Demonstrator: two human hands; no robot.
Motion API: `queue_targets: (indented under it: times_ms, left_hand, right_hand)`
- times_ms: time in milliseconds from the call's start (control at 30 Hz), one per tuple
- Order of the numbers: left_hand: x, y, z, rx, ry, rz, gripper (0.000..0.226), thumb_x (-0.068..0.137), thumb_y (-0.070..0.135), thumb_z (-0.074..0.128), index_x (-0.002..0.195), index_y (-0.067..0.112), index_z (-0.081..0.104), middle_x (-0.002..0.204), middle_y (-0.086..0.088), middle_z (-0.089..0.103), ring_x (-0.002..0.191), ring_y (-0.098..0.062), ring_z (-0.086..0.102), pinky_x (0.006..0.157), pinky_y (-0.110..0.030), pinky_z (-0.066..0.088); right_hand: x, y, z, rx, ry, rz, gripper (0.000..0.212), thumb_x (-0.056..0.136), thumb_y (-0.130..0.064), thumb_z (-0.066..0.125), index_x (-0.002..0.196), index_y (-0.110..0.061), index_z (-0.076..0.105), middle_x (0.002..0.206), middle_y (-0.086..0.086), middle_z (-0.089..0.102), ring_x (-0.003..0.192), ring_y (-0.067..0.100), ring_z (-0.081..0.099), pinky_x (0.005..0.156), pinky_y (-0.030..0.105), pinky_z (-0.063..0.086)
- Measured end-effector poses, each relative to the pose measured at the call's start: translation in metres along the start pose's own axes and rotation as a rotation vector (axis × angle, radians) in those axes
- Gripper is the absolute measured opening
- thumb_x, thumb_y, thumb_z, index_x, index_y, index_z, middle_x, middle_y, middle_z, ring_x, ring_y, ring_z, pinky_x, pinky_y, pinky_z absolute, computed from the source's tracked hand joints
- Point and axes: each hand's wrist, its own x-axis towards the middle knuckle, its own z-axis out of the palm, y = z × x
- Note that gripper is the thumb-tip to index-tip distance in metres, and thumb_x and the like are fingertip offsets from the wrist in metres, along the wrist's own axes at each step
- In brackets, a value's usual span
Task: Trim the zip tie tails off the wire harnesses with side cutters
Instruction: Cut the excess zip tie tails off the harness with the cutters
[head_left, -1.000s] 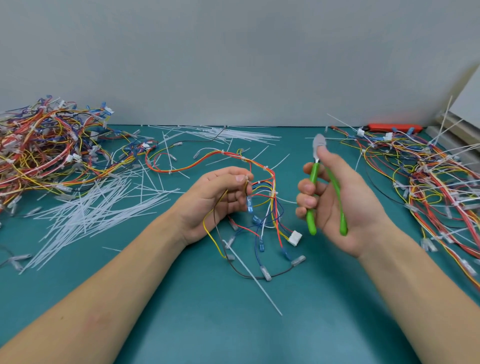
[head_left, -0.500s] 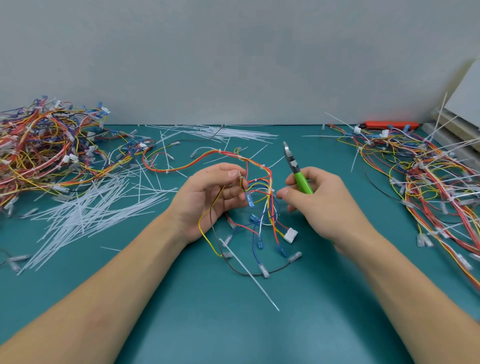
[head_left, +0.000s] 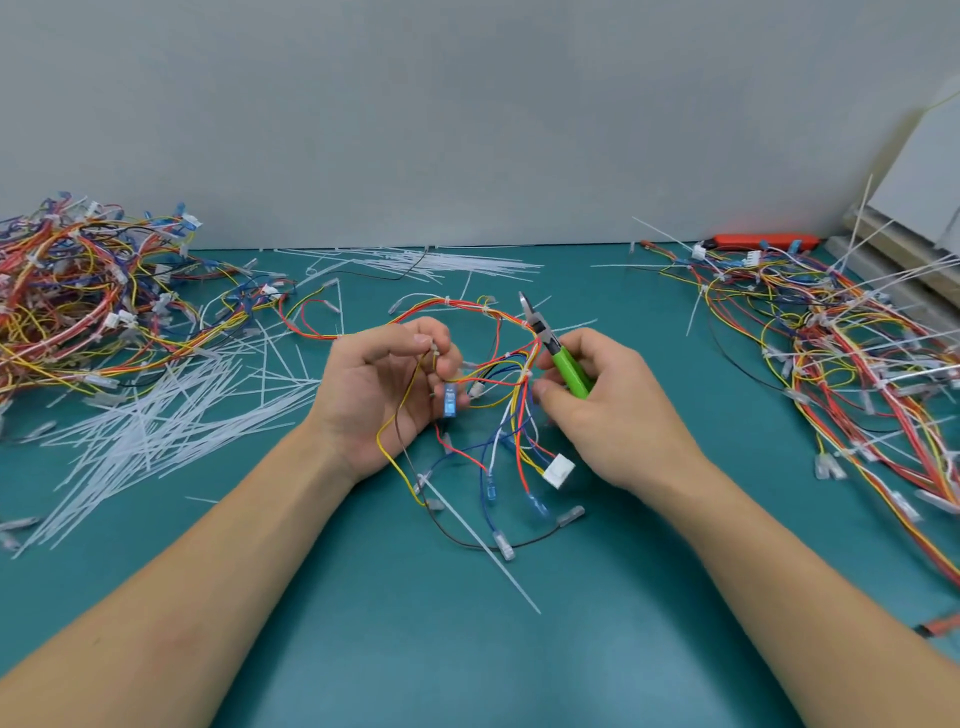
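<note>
"What are the cutters made of?"
"Shiny grey metal on top, smooth green plastic handles."
"And the table?"
"A flat, matt teal mat. At nine o'clock lie thin, see-through white plastic ties."

Lighting: bright, even, diffuse from overhead.
Soft faint shadows under both forearms; no glare. Wide-angle bending at frame edges; slight overall softness, fine wire detail smeared.
</note>
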Motion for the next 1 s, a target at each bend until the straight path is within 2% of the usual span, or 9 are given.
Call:
queue_targets:
  times_ms: [133, 200, 300, 467, 567, 667, 733, 867, 1000]
  left_hand:
    - [-0.001, 0.004, -0.002, 0.108, 0.037, -0.005, 0.01, 0.073, 0.019, 0.053, 0.077, 0.016, 0.062, 0.073, -0.004, 0.054, 0.053, -0.015, 0.039, 0.048, -0.024, 0.031]
    - [-0.002, 0.005, -0.003, 0.12, 0.08, 0.016, 0.012, 0.077, 0.016, 0.053, 0.079, 0.016, 0.064, 0.077, -0.004, 0.059, 0.049, -0.012, 0.037, 0.042, -0.02, 0.023]
    - [-0.001, 0.008, -0.004, 0.081, 0.131, 0.038, 0.013, 0.081, 0.015, 0.057, 0.091, 0.017, 0.066, 0.087, -0.004, 0.066, 0.041, -0.007, 0.034, 0.033, -0.014, 0.023]
    - [-0.001, 0.02, -0.015, -0.11, 0.063, -0.181, 0.026, 0.086, 0.022, 0.059, 0.107, 0.018, 0.073, 0.119, -0.007, 0.073, 0.034, -0.001, 0.036, 0.028, -0.013, 0.029]
    - [-0.002, 0.019, -0.018, 0.129, 0.096, -0.356, 0.035, 0.084, 0.017, 0.061, 0.119, 0.015, 0.068, 0.126, -0.008, 0.072, 0.034, -0.001, 0.045, 0.03, -0.013, 0.038]
    - [-0.005, 0.017, -0.016, 0.379, -0.025, -0.407, 0.035, 0.089, 0.006, 0.066, 0.123, 0.01, 0.061, 0.128, -0.011, 0.071, 0.049, -0.007, 0.063, 0.039, -0.016, 0.05]
    - [-0.009, 0.018, -0.012, 0.521, -0.114, -0.426, 0.031, 0.087, 0.007, 0.074, 0.116, 0.012, 0.066, 0.126, -0.012, 0.072, 0.059, -0.015, 0.07, 0.043, -0.021, 0.054]
    - [-0.022, 0.029, 0.0, 0.92, -0.238, -0.478, 0.03, 0.078, 0.012, 0.086, 0.104, 0.02, 0.074, 0.101, -0.007, 0.072, 0.065, -0.024, 0.07, 0.053, -0.029, 0.058]
    - [-0.026, 0.03, 0.017, 1.192, -0.245, -0.457, 0.017, 0.08, 0.012, 0.086, 0.088, 0.023, 0.075, 0.089, -0.001, 0.073, 0.065, -0.021, 0.069, 0.062, -0.033, 0.059]
  right_hand:
    - [0.0, -0.003, -0.006, 0.125, 0.018, 0.007, 0.027, 0.09, -0.011, 0.071, 0.089, -0.037, 0.065, 0.082, -0.009, 0.07, 0.078, 0.023, 0.068, 0.086, 0.052, 0.058]
    - [0.002, -0.002, -0.009, 0.15, 0.038, -0.014, 0.026, 0.09, -0.008, 0.071, 0.088, -0.033, 0.065, 0.081, -0.009, 0.071, 0.076, 0.02, 0.069, 0.083, 0.046, 0.06]
    - [0.004, -0.003, -0.011, 0.275, 0.094, 0.012, 0.022, 0.092, -0.002, 0.069, 0.09, -0.023, 0.064, 0.073, -0.008, 0.071, 0.066, 0.013, 0.068, 0.068, 0.025, 0.055]
    - [0.011, -0.005, -0.021, 0.774, 0.117, 0.306, 0.021, 0.094, 0.002, 0.068, 0.099, -0.017, 0.061, 0.073, -0.001, 0.073, 0.061, 0.015, 0.067, 0.06, 0.03, 0.058]
    - [0.014, -0.004, -0.029, 0.934, 0.1, 0.385, 0.021, 0.094, 0.001, 0.067, 0.101, -0.017, 0.059, 0.071, 0.003, 0.072, 0.057, 0.015, 0.066, 0.057, 0.029, 0.059]
    - [0.016, -0.001, -0.032, 1.029, 0.087, 0.419, 0.02, 0.094, -0.001, 0.066, 0.101, -0.018, 0.059, 0.071, 0.003, 0.069, 0.055, 0.016, 0.065, 0.051, 0.026, 0.055]
    - [0.017, 0.0, -0.033, 1.091, 0.08, 0.433, 0.02, 0.095, -0.001, 0.064, 0.103, -0.017, 0.058, 0.069, 0.002, 0.069, 0.054, 0.015, 0.065, 0.048, 0.025, 0.053]
    - [0.019, 0.002, -0.035, 1.096, 0.079, 0.45, 0.019, 0.095, 0.0, 0.063, 0.103, -0.018, 0.058, 0.068, 0.001, 0.069, 0.053, 0.015, 0.065, 0.048, 0.025, 0.053]
    - [0.018, 0.003, -0.04, 1.091, 0.028, 0.488, 0.016, 0.096, -0.004, 0.062, 0.1, -0.019, 0.059, 0.074, 0.003, 0.066, 0.054, 0.016, 0.062, 0.049, 0.026, 0.052]
